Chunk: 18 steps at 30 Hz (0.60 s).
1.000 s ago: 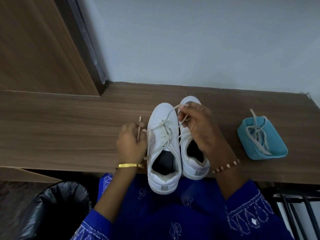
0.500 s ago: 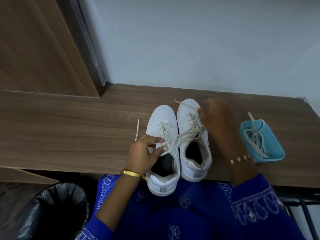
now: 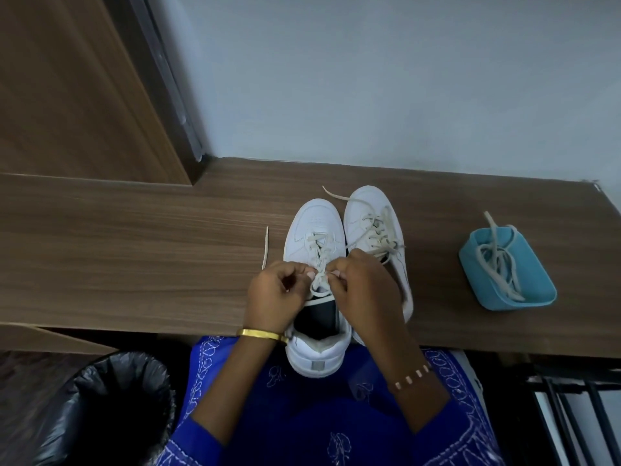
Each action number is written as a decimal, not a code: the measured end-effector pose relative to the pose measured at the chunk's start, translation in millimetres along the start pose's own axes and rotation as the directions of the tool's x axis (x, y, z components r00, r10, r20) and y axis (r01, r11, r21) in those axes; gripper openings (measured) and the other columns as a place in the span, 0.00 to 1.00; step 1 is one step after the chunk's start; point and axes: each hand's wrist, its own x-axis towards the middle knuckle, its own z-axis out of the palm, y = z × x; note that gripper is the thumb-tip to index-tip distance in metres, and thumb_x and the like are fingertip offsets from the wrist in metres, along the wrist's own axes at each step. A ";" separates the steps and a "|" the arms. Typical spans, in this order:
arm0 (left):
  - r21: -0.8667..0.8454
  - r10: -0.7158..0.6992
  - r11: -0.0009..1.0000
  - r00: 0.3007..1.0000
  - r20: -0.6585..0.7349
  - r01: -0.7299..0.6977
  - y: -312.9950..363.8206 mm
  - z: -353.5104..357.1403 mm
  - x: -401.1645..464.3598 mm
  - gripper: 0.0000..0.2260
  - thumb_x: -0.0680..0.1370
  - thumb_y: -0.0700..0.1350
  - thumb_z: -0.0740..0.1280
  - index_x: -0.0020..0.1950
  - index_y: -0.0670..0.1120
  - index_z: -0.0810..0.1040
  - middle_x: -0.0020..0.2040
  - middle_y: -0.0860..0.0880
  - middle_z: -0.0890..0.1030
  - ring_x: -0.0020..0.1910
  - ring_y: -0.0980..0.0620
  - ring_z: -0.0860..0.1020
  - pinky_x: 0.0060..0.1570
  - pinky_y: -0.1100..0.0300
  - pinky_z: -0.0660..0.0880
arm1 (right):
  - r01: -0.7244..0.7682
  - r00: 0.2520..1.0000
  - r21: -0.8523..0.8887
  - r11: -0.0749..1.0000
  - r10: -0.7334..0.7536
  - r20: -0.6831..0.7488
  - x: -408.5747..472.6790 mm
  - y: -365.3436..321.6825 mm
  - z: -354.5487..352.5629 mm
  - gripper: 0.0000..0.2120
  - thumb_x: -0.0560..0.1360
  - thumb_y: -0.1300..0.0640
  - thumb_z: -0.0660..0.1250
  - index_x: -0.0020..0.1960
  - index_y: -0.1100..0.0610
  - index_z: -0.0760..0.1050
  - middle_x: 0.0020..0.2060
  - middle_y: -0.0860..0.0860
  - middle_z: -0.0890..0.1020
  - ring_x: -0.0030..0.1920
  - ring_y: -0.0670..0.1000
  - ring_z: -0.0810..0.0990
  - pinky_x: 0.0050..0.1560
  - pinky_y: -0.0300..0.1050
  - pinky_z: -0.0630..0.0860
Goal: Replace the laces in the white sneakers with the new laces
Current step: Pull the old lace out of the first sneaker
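Two white sneakers stand side by side on the wooden desk, toes pointing away from me. The left sneaker has its heel hanging over the front edge. My left hand and my right hand meet over its tongue, each pinching the cream lace at the top eyelets. One lace end trails onto the desk to the left. The right sneaker is laced loosely, and a free end lies past its toe.
A blue tray with a bundle of cream laces sits at the right of the desk. A bin with a black liner stands below left. A dark metal rack is at the lower right. The wall is close behind.
My right hand came back from the right sneaker to the left one and took hold of the lace beside my left hand. The lace that was stretched across both shoes now lies slack.
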 end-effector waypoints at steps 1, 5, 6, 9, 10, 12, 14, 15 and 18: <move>-0.016 -0.008 1.000 1.000 -0.001 0.008 -0.1 0.5 -0.2 0.12 0.73 0.38 0.70 0.35 0.55 0.80 0.39 0.51 0.82 0.34 0.52 0.81 0.38 0.46 0.80 | 0.030 1.000 -0.021 0.999 -0.030 -0.005 0.1 -0.3 0.2 0.08 0.75 0.58 0.64 0.50 0.59 0.80 0.44 0.53 0.78 0.46 0.53 0.75 0.38 0.44 0.71; 0.045 0.051 0.998 0.998 0.036 -0.052 -0.1 -2.5 -0.7 0.09 0.72 0.38 0.72 0.38 0.53 0.81 0.41 0.51 0.82 0.37 0.53 0.81 0.42 0.52 0.80 | 0.074 0.996 -0.068 0.995 -0.077 -0.053 1.4 -1.3 6.1 0.01 0.68 0.63 0.69 0.38 0.58 0.78 0.32 0.50 0.75 0.34 0.52 0.75 0.27 0.39 0.63; 0.069 0.072 0.995 0.996 0.055 -0.075 0.7 -3.8 -0.4 0.09 0.71 0.38 0.72 0.39 0.53 0.80 0.41 0.51 0.82 0.38 0.54 0.80 0.43 0.55 0.79 | 0.041 0.997 -0.027 0.999 -0.043 -0.056 1.4 -1.2 8.0 0.02 0.68 0.63 0.68 0.37 0.58 0.76 0.31 0.49 0.73 0.34 0.51 0.73 0.26 0.38 0.61; 0.151 0.101 0.982 0.990 0.101 -0.116 4.6 -5.5 3.3 0.07 0.71 0.39 0.72 0.40 0.52 0.80 0.40 0.56 0.79 0.38 0.60 0.78 0.42 0.68 0.75 | -0.103 0.992 0.145 0.984 0.113 -0.061 0.1 -2.4 14.0 0.06 0.72 0.60 0.65 0.37 0.56 0.70 0.30 0.46 0.68 0.33 0.49 0.69 0.28 0.37 0.59; 0.206 0.109 0.970 0.988 0.113 -0.130 6.0 -4.9 5.5 0.05 0.72 0.40 0.72 0.40 0.50 0.80 0.39 0.57 0.78 0.37 0.62 0.76 0.40 0.73 0.72 | -0.141 0.986 0.177 0.974 0.153 -0.060 0.0 -3.0 14.9 0.07 0.72 0.60 0.64 0.37 0.55 0.69 0.30 0.46 0.69 0.33 0.49 0.69 0.28 0.37 0.60; 0.337 0.125 0.927 0.982 0.141 -0.167 7.1 -4.8 9.3 0.02 0.73 0.41 0.70 0.42 0.48 0.80 0.41 0.55 0.78 0.36 0.61 0.75 0.37 0.71 0.68 | -0.190 0.977 0.223 0.956 0.206 -0.053 0.1 -3.4 16.7 0.06 0.73 0.60 0.63 0.38 0.55 0.69 0.31 0.48 0.72 0.33 0.49 0.71 0.30 0.41 0.63; 0.412 0.147 0.887 0.973 0.177 -0.209 6.0 -3.6 11.3 0.01 0.74 0.41 0.67 0.43 0.46 0.78 0.45 0.51 0.78 0.39 0.54 0.75 0.38 0.62 0.68 | -0.164 0.983 0.243 0.956 0.179 -0.041 0.2 -1.2 15.1 0.05 0.74 0.61 0.62 0.39 0.56 0.71 0.32 0.49 0.74 0.33 0.49 0.72 0.33 0.42 0.65; 0.426 0.158 0.876 0.969 0.189 -0.226 4.8 -3.1 11.6 0.02 0.75 0.41 0.66 0.44 0.45 0.78 0.46 0.49 0.78 0.40 0.51 0.76 0.38 0.61 0.67 | -0.132 0.989 0.251 0.959 0.144 -0.028 0.0 0.5 13.7 0.04 0.74 0.61 0.63 0.41 0.57 0.73 0.33 0.49 0.75 0.34 0.49 0.73 0.34 0.42 0.66; 0.457 0.201 0.845 0.958 0.207 -0.276 3.5 -1.4 9.5 0.06 0.76 0.44 0.61 0.46 0.44 0.75 0.45 0.47 0.77 0.41 0.47 0.75 0.36 0.57 0.67 | -0.012 1.000 0.202 0.979 0.014 -0.004 -1.3 3.8 11.9 0.05 0.75 0.58 0.65 0.48 0.58 0.77 0.37 0.51 0.77 0.37 0.49 0.74 0.37 0.44 0.71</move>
